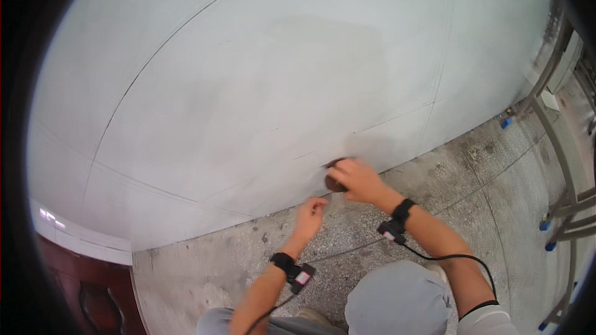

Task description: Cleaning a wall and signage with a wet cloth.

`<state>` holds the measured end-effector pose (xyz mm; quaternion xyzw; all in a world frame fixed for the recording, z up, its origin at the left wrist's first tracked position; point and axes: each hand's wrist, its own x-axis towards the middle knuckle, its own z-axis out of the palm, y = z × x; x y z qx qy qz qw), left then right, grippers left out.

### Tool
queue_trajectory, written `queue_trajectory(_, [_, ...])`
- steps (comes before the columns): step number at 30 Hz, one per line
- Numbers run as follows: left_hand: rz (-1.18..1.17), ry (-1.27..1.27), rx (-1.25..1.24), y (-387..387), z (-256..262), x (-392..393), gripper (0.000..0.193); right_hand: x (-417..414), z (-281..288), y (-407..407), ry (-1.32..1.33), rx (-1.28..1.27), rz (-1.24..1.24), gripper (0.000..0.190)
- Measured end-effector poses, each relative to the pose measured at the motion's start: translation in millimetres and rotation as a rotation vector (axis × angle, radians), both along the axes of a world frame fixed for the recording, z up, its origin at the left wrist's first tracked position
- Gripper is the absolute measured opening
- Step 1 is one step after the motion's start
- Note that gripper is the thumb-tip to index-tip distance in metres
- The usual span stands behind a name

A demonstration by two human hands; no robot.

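Note:
My right hand (357, 180) is closed on a dark brown round pad (336, 182), pressed near the bottom of a white wall (242, 102). The pad's exact kind cannot be told, as the fingers cover part of it. My left hand (311, 216) is just to the left and lower, its fingers loosely curled with nothing visible in them, close to the wall's foot. A black strap with a small device and cable sits on each wrist. Thin dark lines and faint grey patches mark the wall.
Below the wall lies a stained speckled floor (223, 260) with dark seams. A dark red wooden door (93, 284) stands at the lower left. Metal frames (561, 149) with blue-capped feet rise at the right. My knees are at the bottom.

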<state>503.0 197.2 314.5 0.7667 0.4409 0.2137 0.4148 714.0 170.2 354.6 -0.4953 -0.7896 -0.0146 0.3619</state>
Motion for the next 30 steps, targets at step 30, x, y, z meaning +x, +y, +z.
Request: queue_trajectory(30, [-0.289, 0.084, 0.175, 13, 133, -50, 0.021, 55, 79, 14, 0.605, 0.574, -0.572, 0.034])
